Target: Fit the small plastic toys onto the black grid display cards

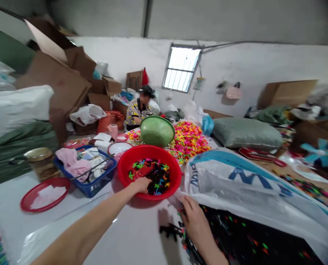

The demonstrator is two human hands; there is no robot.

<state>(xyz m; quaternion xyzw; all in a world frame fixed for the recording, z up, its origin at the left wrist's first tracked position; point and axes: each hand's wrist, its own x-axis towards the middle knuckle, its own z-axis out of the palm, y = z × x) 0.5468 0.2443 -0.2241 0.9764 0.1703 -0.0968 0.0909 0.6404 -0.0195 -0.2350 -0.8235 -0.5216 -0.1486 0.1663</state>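
Note:
My left hand (142, 185) reaches into a red basin (122, 173) that holds black plastic pieces (153, 176) and small bright green, yellow and blue ones. Its fingertips are hidden among the black pieces. To the right, my right hand (191, 215) is closed on the near corner of a large white plastic bag (221, 180) with blue lettering. More black pieces with orange and green bits lie inside its mouth. A few small black parts (171, 231) are on the white table (136, 235), beside my right thumb.
A blue basket (91, 188) and a red plate (26, 200) with white scraps stand left. A green basin (157, 130) is tilted beside a heap of colourful pieces (190, 140). Behind it sits another person (136, 110). A stuffed grey-green sack (246, 132) lies right.

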